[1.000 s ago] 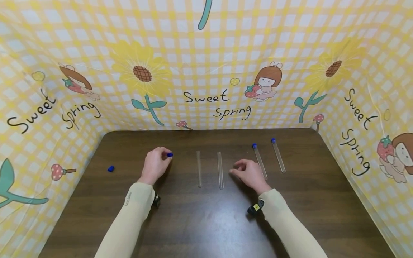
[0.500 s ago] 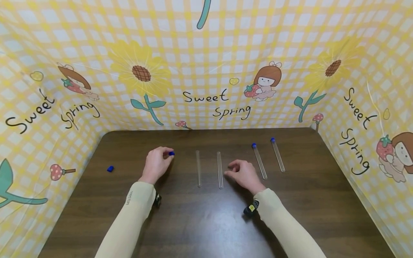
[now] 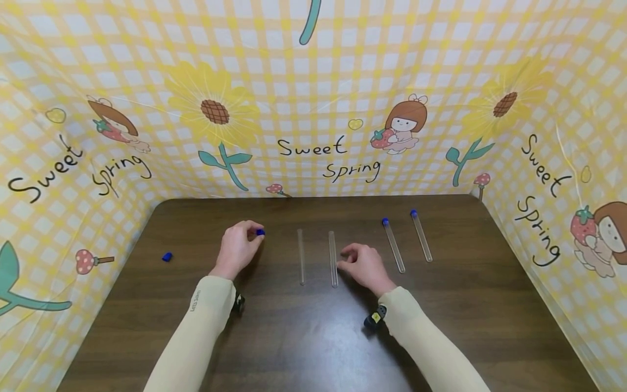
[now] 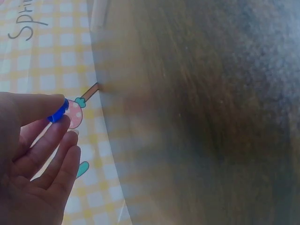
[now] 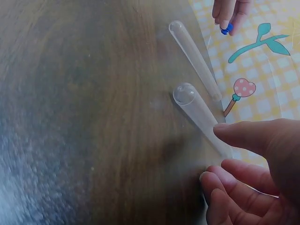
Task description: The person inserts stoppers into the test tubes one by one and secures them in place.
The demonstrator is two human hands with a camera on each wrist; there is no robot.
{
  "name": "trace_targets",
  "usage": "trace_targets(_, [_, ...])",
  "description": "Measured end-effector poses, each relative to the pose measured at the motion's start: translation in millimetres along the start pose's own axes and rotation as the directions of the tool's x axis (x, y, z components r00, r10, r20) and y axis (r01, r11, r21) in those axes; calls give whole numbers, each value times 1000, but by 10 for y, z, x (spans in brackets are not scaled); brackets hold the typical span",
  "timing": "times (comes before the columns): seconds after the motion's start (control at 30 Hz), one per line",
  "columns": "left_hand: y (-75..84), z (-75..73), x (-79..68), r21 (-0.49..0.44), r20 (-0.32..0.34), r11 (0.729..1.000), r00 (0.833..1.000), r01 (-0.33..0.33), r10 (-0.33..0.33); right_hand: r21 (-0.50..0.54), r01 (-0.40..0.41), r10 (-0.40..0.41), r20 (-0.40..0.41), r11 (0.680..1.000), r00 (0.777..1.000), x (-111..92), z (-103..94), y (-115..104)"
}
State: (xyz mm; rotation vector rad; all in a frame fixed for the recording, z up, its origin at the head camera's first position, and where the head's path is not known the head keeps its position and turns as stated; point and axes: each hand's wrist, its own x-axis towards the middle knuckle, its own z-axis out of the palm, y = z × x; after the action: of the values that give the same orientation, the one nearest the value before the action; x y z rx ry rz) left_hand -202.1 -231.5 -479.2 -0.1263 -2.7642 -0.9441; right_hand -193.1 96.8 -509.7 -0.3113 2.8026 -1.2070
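Note:
In the head view my left hand (image 3: 238, 249) pinches a blue cap (image 3: 260, 232) over the table; the left wrist view shows this cap (image 4: 58, 112) between thumb and fingertips. My right hand (image 3: 366, 267) is beside the nearer of two uncapped clear test tubes (image 3: 333, 258), its thumb and fingers parted. In the right wrist view the thumb tip (image 5: 222, 131) is at the side of this tube (image 5: 199, 115); whether it touches I cannot tell. The other uncapped test tube (image 3: 301, 257) lies parallel, between my two hands.
A second blue cap (image 3: 167, 256) lies on the left of the dark wooden table (image 3: 294, 337). To the right lie two test tubes with blue caps, one nearer (image 3: 394, 246) and one farther right (image 3: 422, 236). A checked cloth (image 3: 313, 109) surrounds the table's back and sides.
My right hand has moved left, from beside the capped tubes to the nearer uncapped test tube. The left hand has barely moved and still pinches its blue cap.

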Motion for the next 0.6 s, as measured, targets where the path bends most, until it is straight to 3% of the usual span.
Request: trace_targets(0.6, [-21, 42, 3, -19, 16, 1000, 1000, -18, 18, -51, -7, 8, 27, 999, 1000, -1, 88, -142])
